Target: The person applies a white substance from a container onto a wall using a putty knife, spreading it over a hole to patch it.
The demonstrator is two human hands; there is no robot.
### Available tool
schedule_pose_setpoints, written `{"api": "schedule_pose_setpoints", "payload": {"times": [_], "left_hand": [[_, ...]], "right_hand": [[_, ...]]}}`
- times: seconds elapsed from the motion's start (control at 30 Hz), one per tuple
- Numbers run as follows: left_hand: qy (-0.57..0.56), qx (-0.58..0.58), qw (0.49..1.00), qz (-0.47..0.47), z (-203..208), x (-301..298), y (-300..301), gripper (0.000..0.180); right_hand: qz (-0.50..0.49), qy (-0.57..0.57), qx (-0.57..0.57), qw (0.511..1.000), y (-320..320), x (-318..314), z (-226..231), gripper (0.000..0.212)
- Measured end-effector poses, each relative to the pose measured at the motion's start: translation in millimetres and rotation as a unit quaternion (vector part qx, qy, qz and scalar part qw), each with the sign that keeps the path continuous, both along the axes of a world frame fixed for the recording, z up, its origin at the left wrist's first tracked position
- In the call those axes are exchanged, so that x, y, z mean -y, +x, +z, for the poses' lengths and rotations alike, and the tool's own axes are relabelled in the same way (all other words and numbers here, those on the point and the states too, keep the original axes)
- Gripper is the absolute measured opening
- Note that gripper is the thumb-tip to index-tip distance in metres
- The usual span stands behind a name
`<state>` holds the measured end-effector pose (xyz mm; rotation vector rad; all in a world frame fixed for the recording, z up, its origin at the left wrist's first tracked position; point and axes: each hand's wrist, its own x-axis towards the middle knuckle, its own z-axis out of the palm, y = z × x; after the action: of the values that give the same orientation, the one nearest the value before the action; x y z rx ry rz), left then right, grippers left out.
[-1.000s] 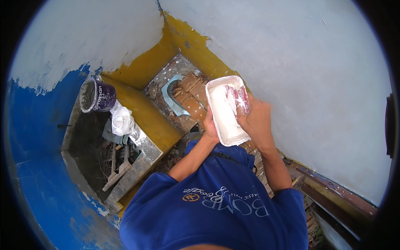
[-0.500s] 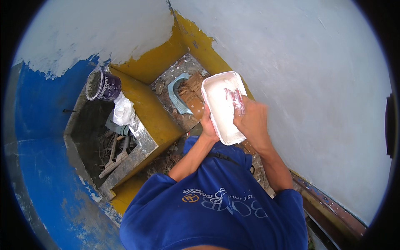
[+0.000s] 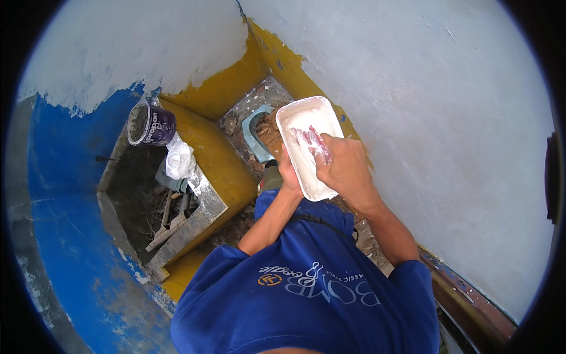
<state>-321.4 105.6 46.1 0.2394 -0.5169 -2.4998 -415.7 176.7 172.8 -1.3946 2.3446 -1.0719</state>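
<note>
Reckoned from the tray as the centre of the dial, a dark purple bucket (image 3: 159, 125) stood on the ledge (image 3: 213, 203) at a little past nine o'clock, and a crumpled white bag (image 3: 180, 159) lay just beside it at nine; some sticks (image 3: 169, 223) rested in the hollow at about eight. Nearer, between nine and ten, a pale blue curved piece (image 3: 252, 138) showed on the floor. The left hand (image 3: 288, 175) held the tray (image 3: 322, 192) by its seven-to-eight o'clock side, thumb along the wall; its other fingers were mostly hidden. The tray sat in front of the person, its long side tipped toward eleven o'clock, with white paste (image 3: 306, 115) in it. It looked light and thin-walled, likely to flex, weighted by the paste and probably slick where the rim was smeared, so a broad hold under the base and along a clean wall seemed safest. Inside its outline was a red scraper (image 3: 317, 144), seemingly thin and stiff, best pinched at the less coated end. The right hand (image 3: 346, 168), at four o'clock, was closed around that end. Beyond it, from one to four, rose the pale wall (image 3: 448, 147).
</note>
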Motion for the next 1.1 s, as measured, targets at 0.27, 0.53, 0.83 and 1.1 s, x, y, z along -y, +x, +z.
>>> {"api": "schedule_pose_setpoints", "payload": {"times": [0.27,0.53,0.83,1.1], "left_hand": [[0.026,-0.044,0.999,-0.009,-8,34,-2,0.061],[0.086,-0.061,0.992,-0.071,8,71,-21,0.05],[0.057,-0.036,0.992,-0.103,-3,148,-22,0.063],[0.06,-0.038,0.992,-0.109,21,208,-27,0.058]], "right_hand": [[-0.034,-0.022,0.065,0.997,10,26,3,0.018],[-0.141,-0.013,0.069,0.987,14,59,17,0.02],[-0.167,0.02,0.036,0.985,11,133,20,0.017],[-0.185,0.038,0.035,0.981,10,192,26,0.017]]}}
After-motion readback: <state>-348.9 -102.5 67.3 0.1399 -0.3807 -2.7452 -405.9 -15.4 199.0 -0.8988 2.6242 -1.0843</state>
